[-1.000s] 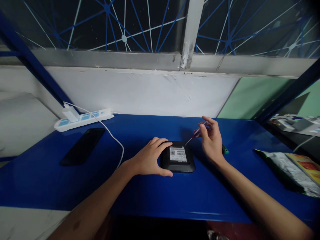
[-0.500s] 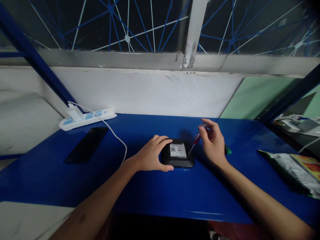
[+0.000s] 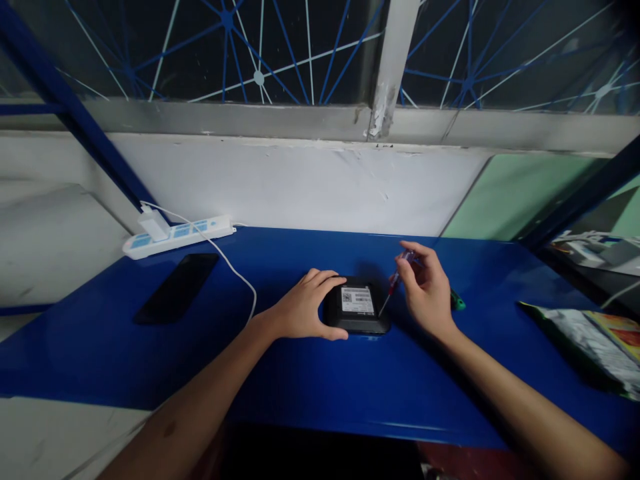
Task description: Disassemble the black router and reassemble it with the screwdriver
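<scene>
A flat black box-shaped device (image 3: 363, 325) with a white printed label (image 3: 357, 301) lies on the blue table. My left hand (image 3: 306, 307) grips its left side, thumb along the near edge and fingers over the far one. In my right hand (image 3: 429, 287) is a screwdriver (image 3: 395, 283) with a translucent purplish-red handle, held slanting down to the left. Its thin metal tip meets the device near the label's lower right corner; whether it sits in a screw is too small to tell. Partly hidden behind my right hand lies a small green object (image 3: 457, 301).
A black phone-like slab (image 3: 176, 289) rests at the left, near a white power strip (image 3: 183, 233) with a plugged-in charger (image 3: 155, 224). A white cable (image 3: 233, 270) runs toward my left forearm. At the right lies a crumpled foil packet (image 3: 583, 340). A wall and window stand behind the table (image 3: 350, 390).
The screwdriver tip has shifted slightly toward me along the device's right side, and my right hand has lowered a little. My left hand keeps its grip. The whole view has drifted slightly.
</scene>
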The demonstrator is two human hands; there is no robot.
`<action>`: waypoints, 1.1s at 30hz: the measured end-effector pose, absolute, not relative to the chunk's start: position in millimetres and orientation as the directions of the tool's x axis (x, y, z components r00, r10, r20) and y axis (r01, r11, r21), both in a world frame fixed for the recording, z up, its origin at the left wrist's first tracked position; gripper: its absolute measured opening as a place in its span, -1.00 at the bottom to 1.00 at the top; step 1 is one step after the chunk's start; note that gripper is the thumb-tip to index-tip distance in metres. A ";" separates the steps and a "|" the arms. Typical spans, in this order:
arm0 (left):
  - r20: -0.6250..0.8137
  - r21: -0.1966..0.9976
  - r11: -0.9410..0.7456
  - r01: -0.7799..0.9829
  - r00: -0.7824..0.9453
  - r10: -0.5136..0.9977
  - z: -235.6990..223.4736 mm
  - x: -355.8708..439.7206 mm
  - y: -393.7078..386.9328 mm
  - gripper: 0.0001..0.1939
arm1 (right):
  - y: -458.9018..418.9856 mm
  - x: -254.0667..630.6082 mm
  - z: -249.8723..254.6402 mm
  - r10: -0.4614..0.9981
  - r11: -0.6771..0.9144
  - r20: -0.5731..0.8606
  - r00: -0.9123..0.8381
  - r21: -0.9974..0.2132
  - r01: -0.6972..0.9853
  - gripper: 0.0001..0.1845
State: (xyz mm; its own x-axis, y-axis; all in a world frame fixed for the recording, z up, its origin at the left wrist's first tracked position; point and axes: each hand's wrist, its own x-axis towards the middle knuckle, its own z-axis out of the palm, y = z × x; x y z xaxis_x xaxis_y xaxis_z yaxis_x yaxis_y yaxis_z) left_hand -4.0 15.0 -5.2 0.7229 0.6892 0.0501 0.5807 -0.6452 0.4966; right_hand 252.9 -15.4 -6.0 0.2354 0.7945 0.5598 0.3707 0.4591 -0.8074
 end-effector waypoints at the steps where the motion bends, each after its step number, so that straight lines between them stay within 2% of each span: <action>1: 0.057 0.494 -0.649 0.579 0.723 0.688 -5.6 -4.2 15.2 0.13 | -15.4 252.8 -6.4 0.793 0.459 0.562 0.236 -0.805 0.376 -0.68; 11: 0.102 0.483 -0.676 0.557 0.731 0.675 -10.1 -5.8 17.5 0.11 | -13.9 255.8 -7.2 0.793 0.479 0.569 0.218 -0.804 0.353 -0.78; 21: 0.085 0.502 -0.662 0.556 0.731 0.678 -13.4 -6.9 19.4 0.11 | -22.2 248.4 -1.0 0.819 0.475 0.534 0.211 -0.836 0.274 -0.72; 30: 0.084 0.518 -0.656 0.549 0.731 0.677 -11.3 -6.8 18.8 0.09 | -20.7 249.1 0.3 0.794 0.468 0.553 0.253 -0.821 0.326 -0.77; 33: 0.066 0.520 -0.646 0.559 0.728 0.683 -9.9 -6.6 18.2 0.10 | -22.0 248.3 -0.7 0.816 0.465 0.524 0.245 -0.846 0.261 -0.74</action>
